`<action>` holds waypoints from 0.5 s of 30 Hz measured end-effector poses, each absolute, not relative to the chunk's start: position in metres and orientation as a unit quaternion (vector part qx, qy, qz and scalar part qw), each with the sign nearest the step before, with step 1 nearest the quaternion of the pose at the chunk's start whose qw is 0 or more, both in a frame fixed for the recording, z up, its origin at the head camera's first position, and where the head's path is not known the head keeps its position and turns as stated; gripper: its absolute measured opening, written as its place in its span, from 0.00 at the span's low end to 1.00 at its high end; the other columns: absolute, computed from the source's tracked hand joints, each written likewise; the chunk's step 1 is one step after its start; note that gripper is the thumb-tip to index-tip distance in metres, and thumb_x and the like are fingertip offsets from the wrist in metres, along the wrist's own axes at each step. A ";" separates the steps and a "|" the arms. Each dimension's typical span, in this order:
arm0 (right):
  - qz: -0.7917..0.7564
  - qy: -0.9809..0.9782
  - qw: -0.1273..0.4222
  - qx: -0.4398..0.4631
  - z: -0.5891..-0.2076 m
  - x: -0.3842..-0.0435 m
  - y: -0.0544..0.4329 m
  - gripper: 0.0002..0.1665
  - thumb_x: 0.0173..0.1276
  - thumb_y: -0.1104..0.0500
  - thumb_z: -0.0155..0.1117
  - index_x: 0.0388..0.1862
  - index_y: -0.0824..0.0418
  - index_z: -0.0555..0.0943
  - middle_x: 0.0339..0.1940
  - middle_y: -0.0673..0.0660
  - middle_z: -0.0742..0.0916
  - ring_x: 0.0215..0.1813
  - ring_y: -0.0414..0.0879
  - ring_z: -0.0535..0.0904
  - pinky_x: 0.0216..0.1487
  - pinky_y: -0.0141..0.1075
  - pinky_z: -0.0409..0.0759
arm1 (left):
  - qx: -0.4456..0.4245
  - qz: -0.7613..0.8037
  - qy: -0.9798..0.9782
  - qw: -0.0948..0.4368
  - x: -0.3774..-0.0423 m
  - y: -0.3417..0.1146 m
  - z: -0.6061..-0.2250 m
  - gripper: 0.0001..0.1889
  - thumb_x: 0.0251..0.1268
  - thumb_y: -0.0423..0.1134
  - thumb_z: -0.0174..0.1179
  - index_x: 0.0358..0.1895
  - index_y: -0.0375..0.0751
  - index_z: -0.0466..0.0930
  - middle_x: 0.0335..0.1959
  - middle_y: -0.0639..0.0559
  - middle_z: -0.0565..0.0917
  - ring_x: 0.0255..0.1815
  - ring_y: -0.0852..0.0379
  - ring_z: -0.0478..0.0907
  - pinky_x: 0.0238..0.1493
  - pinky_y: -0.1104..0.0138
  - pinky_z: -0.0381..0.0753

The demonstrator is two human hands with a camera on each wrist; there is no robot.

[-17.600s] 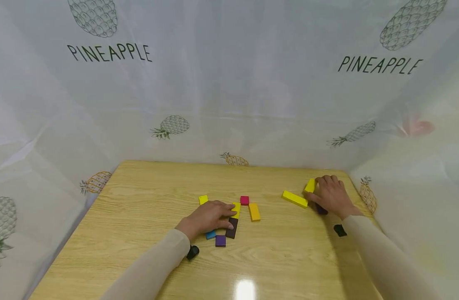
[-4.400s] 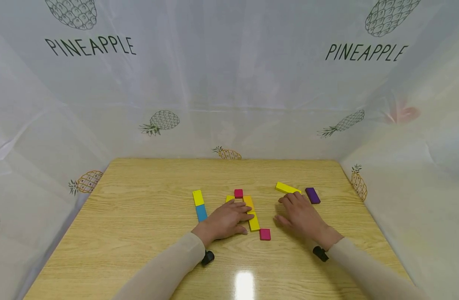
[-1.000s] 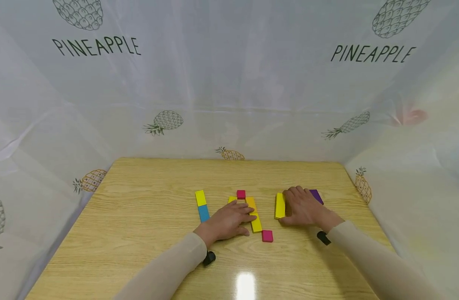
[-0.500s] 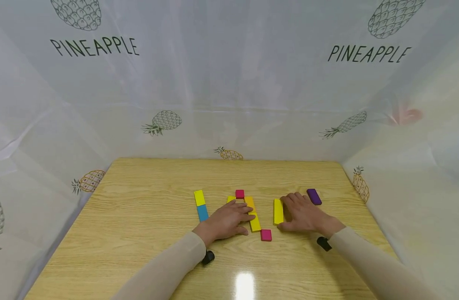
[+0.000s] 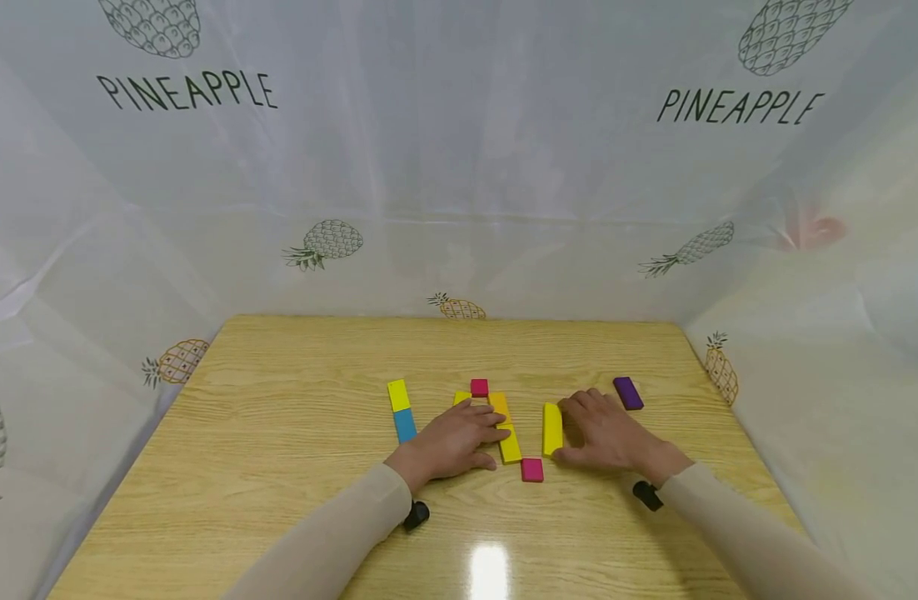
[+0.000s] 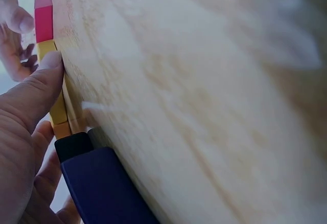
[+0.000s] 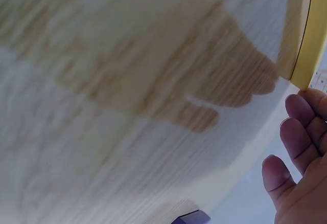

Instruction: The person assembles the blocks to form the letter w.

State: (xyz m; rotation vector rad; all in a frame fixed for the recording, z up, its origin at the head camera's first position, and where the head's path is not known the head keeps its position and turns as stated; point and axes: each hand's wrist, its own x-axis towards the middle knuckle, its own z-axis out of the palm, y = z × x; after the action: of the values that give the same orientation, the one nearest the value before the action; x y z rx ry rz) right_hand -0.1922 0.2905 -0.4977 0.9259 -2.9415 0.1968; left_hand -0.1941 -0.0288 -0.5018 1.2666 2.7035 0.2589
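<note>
My left hand [image 5: 453, 439] lies spread over a group of flat coloured blocks, fingers reaching onto an orange block [image 5: 499, 403] and the yellow block [image 5: 511, 448] joined to its near end. A pink block [image 5: 532, 470] sits at that yellow block's near corner. Beneath the palm the group is hidden, but the left wrist view shows a black block [image 6: 74, 146] and a purple block [image 6: 108, 185] there. Just right of the group, my right hand [image 5: 605, 433] pinches a long yellow block [image 5: 552, 430] by its ends, thumb at the near end and fingertips at the far end.
Left of the left hand, a yellow block [image 5: 398, 395] and a blue block [image 5: 405, 425] stand in line. A red block [image 5: 479, 387] is beyond the fingers. Off to the right lies a loose purple block [image 5: 628, 393]. A pineapple-print curtain [image 5: 459, 208] surrounds the wooden table [image 5: 301, 358].
The long yellow block, crosswise on the right 4.4 seconds ago, now points lengthways; my right hand has slid it left and nearer. Over the last second my left hand stayed put.
</note>
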 end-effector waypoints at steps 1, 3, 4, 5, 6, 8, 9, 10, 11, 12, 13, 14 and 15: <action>0.063 -0.950 0.029 0.303 -0.498 -0.192 0.290 0.49 0.65 0.26 0.67 0.66 0.63 0.79 0.59 0.59 0.84 0.59 0.56 0.77 0.58 0.56 0.78 | 0.421 0.087 0.900 0.073 -0.194 -0.029 -0.502 0.30 0.76 0.57 0.61 0.77 0.58 0.74 0.80 0.58 0.71 0.85 0.54 0.60 0.86 0.51 0.54; 0.062 -0.949 0.033 0.308 -0.498 -0.191 0.289 0.48 0.65 0.26 0.68 0.66 0.64 0.79 0.58 0.59 0.84 0.59 0.56 0.77 0.59 0.56 0.79 | 0.421 0.086 0.900 0.074 -0.194 -0.028 -0.501 0.30 0.76 0.57 0.61 0.77 0.58 0.74 0.80 0.58 0.71 0.85 0.54 0.60 0.86 0.51 0.54; 0.061 -0.948 0.034 0.310 -0.497 -0.190 0.289 0.48 0.65 0.26 0.68 0.66 0.63 0.79 0.58 0.59 0.84 0.59 0.55 0.77 0.59 0.56 0.79 | 0.421 0.086 0.900 0.074 -0.194 -0.028 -0.501 0.30 0.76 0.57 0.61 0.77 0.58 0.74 0.80 0.58 0.71 0.85 0.54 0.60 0.86 0.51 0.54; 0.059 -0.948 0.035 0.311 -0.498 -0.190 0.289 0.49 0.65 0.25 0.68 0.66 0.63 0.79 0.58 0.59 0.84 0.59 0.55 0.77 0.59 0.56 0.79 | 0.420 0.086 0.900 0.074 -0.194 -0.028 -0.501 0.30 0.76 0.57 0.61 0.77 0.58 0.74 0.80 0.58 0.71 0.85 0.54 0.60 0.86 0.51 0.54; 0.057 -0.948 0.036 0.312 -0.498 -0.190 0.288 0.49 0.65 0.25 0.68 0.66 0.63 0.79 0.58 0.59 0.84 0.59 0.55 0.77 0.59 0.56 0.79 | 0.420 0.085 0.900 0.074 -0.194 -0.028 -0.501 0.30 0.76 0.57 0.61 0.77 0.58 0.74 0.80 0.58 0.71 0.85 0.54 0.60 0.86 0.51 0.54; 0.054 -0.948 0.034 0.312 -0.499 -0.190 0.288 0.49 0.65 0.25 0.67 0.66 0.63 0.79 0.58 0.58 0.83 0.59 0.55 0.77 0.60 0.56 0.79 | 0.420 0.083 0.901 0.074 -0.194 -0.028 -0.501 0.30 0.76 0.57 0.61 0.77 0.58 0.74 0.80 0.58 0.71 0.85 0.54 0.60 0.86 0.52 0.54; 0.052 -0.948 0.033 0.312 -0.499 -0.190 0.288 0.49 0.65 0.25 0.67 0.66 0.63 0.79 0.59 0.58 0.83 0.60 0.55 0.77 0.60 0.56 0.79 | 0.420 0.082 0.901 0.075 -0.194 -0.029 -0.501 0.30 0.76 0.57 0.61 0.77 0.58 0.74 0.80 0.58 0.71 0.85 0.54 0.60 0.86 0.52 0.54; 0.052 -0.948 0.032 0.312 -0.499 -0.190 0.288 0.49 0.64 0.25 0.67 0.66 0.63 0.79 0.59 0.58 0.83 0.60 0.55 0.77 0.61 0.56 0.79 | 0.420 0.082 0.901 0.075 -0.194 -0.029 -0.501 0.30 0.76 0.57 0.61 0.77 0.58 0.74 0.80 0.58 0.71 0.85 0.55 0.60 0.86 0.52 0.54; 0.052 -0.948 0.032 0.312 -0.499 -0.190 0.288 0.49 0.64 0.25 0.68 0.66 0.63 0.79 0.59 0.58 0.83 0.60 0.55 0.77 0.61 0.55 0.79 | 0.420 0.083 0.901 0.076 -0.194 -0.029 -0.500 0.30 0.76 0.57 0.61 0.78 0.58 0.74 0.80 0.58 0.71 0.85 0.55 0.60 0.86 0.52 0.54; 0.052 -0.948 0.034 0.313 -0.499 -0.190 0.288 0.49 0.64 0.25 0.68 0.66 0.63 0.79 0.58 0.58 0.84 0.60 0.56 0.77 0.60 0.56 0.79 | 0.420 0.083 0.901 0.076 -0.194 -0.029 -0.500 0.30 0.76 0.57 0.61 0.77 0.58 0.74 0.80 0.58 0.71 0.85 0.55 0.60 0.86 0.52 0.54; 0.053 -0.948 0.034 0.313 -0.499 -0.189 0.288 0.49 0.64 0.25 0.68 0.66 0.63 0.80 0.58 0.58 0.84 0.60 0.56 0.77 0.61 0.56 0.79 | 0.419 0.084 0.901 0.076 -0.194 -0.029 -0.500 0.30 0.76 0.57 0.61 0.77 0.58 0.74 0.80 0.58 0.71 0.85 0.54 0.60 0.86 0.52 0.54; 0.054 -0.947 0.033 0.314 -0.498 -0.189 0.287 0.49 0.64 0.25 0.68 0.66 0.63 0.80 0.58 0.58 0.84 0.60 0.56 0.77 0.61 0.56 0.79 | 0.419 0.085 0.901 0.077 -0.194 -0.029 -0.500 0.30 0.76 0.57 0.61 0.77 0.58 0.74 0.80 0.58 0.71 0.85 0.54 0.60 0.86 0.52 0.54; 0.056 -0.947 0.032 0.314 -0.498 -0.189 0.287 0.49 0.64 0.25 0.68 0.66 0.63 0.80 0.58 0.58 0.84 0.60 0.56 0.77 0.61 0.56 0.79 | 0.419 0.086 0.901 0.077 -0.194 -0.028 -0.500 0.30 0.76 0.57 0.61 0.77 0.58 0.74 0.80 0.58 0.71 0.85 0.54 0.60 0.86 0.52 0.54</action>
State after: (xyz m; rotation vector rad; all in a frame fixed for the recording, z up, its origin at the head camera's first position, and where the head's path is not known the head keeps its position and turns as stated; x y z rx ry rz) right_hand -0.1893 0.2874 -0.4984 0.9671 -2.9158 0.1715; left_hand -0.1938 -0.0285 -0.5000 1.2552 2.6984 0.2566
